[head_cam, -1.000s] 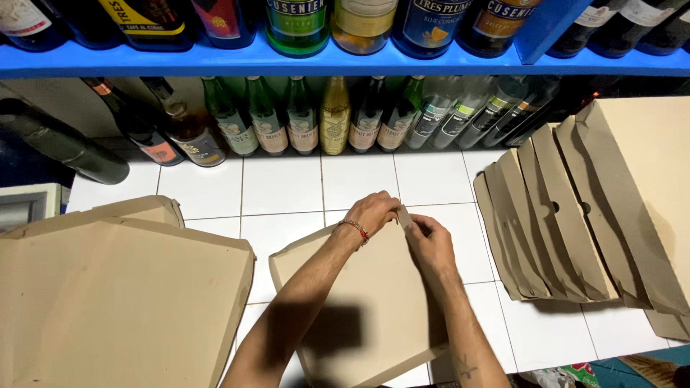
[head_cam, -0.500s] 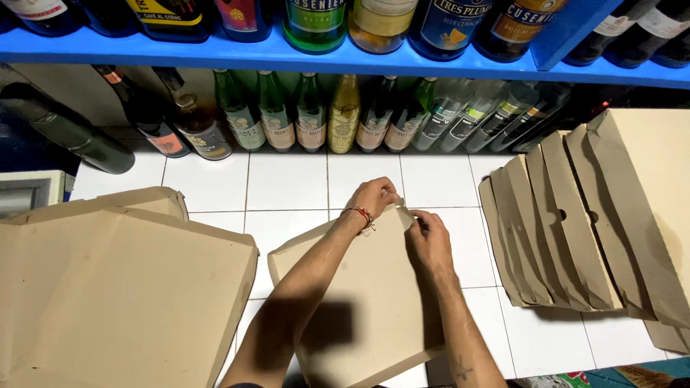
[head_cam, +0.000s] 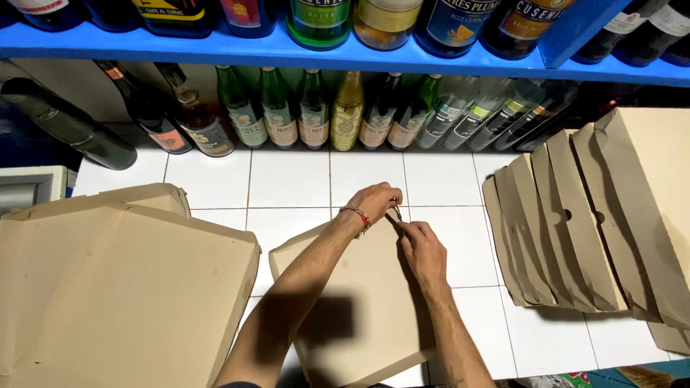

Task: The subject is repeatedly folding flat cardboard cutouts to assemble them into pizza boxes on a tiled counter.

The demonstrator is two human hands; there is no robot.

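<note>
A person works a flat brown cardboard sheet [head_cam: 359, 302] on a white tiled counter [head_cam: 287, 179], seen from a head camera looking down. The sheet lies in the middle of the counter, one corner pointing away from the person, and both hands meet at that far corner. The left hand [head_cam: 374, 202], a red cord at its wrist, curls over the corner with its fingers pressed together on the cardboard edge; the right hand [head_cam: 422, 248] comes in from just beside it, fingers pinched on the same small flap, apparently to fold or tuck it.

To the left, a stack of made-up flat boxes [head_cam: 122, 287] sits with lids closed. To the right, a fan of unfolded blanks [head_cam: 575, 230] leans in overlapping rows, each edge exposed, which would make the next one easy to lift.

A row of bottles [head_cam: 316, 108] lines the back of the counter under a blue shelf [head_cam: 359, 54], which carries more bottles. A dark bottle [head_cam: 68, 126] lies on its side at far left.
</note>
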